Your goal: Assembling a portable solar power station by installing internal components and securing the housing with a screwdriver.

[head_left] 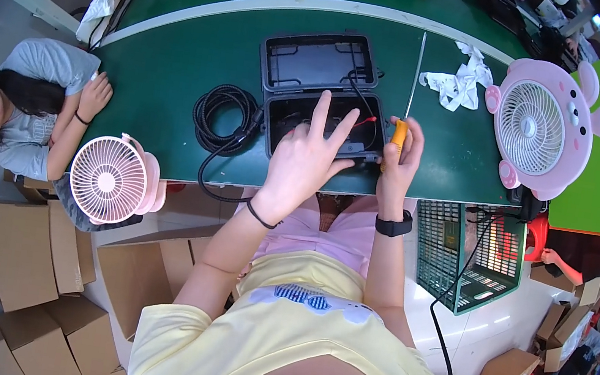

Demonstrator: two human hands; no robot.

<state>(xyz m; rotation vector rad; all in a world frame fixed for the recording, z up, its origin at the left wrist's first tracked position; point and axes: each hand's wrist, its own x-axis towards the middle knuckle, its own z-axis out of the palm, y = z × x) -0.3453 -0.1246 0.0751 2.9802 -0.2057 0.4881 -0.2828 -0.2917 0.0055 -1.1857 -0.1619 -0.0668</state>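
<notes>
A dark grey plastic box lies on the green table with its hinged lid laid back. Over its near part is my left hand, two fingers stretched out and spread, holding nothing I can see; it covers part of the inside. Red-tipped wire and black cable show within the box. At the box's right edge my right hand is wrapped round the orange handle of a screwdriver, whose long metal shaft points away from me. A coiled black cable sits just left of the box.
Crumpled white paper and a pink bear-shaped fan stand on the right. A smaller pink fan is at the left, near a person leaning on the table. Below are a green crate and cardboard boxes.
</notes>
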